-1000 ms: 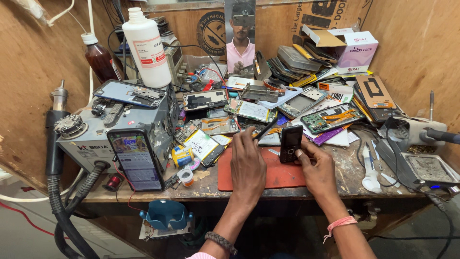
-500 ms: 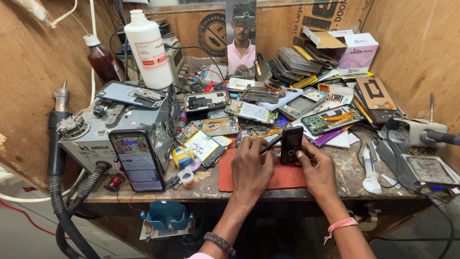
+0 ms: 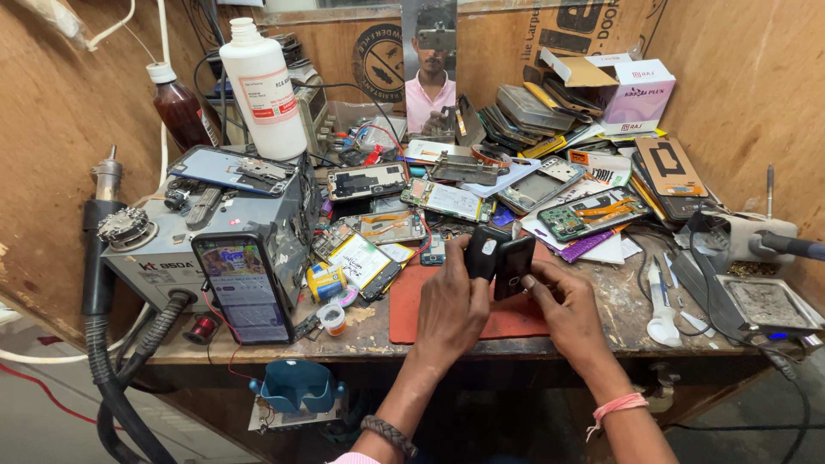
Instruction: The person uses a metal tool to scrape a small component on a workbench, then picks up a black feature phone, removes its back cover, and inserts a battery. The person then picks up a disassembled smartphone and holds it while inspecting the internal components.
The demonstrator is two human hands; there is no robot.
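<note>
Both hands work over the red mat (image 3: 507,320) at the front edge of the tabletop (image 3: 619,322). The left hand (image 3: 451,309) has its fingers clamped on a black phone back cover (image 3: 484,252); the right hand (image 3: 567,311) has its fingers closed on the dark phone body (image 3: 514,266), the two parts touching above the mat. Behind the mat to the left stands a white bottle (image 3: 262,90) with a red-and-white label, a brown bottle (image 3: 179,110) beside it. Behind the mat to the right sits an open white-and-purple carton (image 3: 636,94). Left of the mat, a lit phone (image 3: 245,288) leans on a grey rework station (image 3: 163,258). Label print is too small to make out; the parts' joint is hidden by the fingers.
</note>
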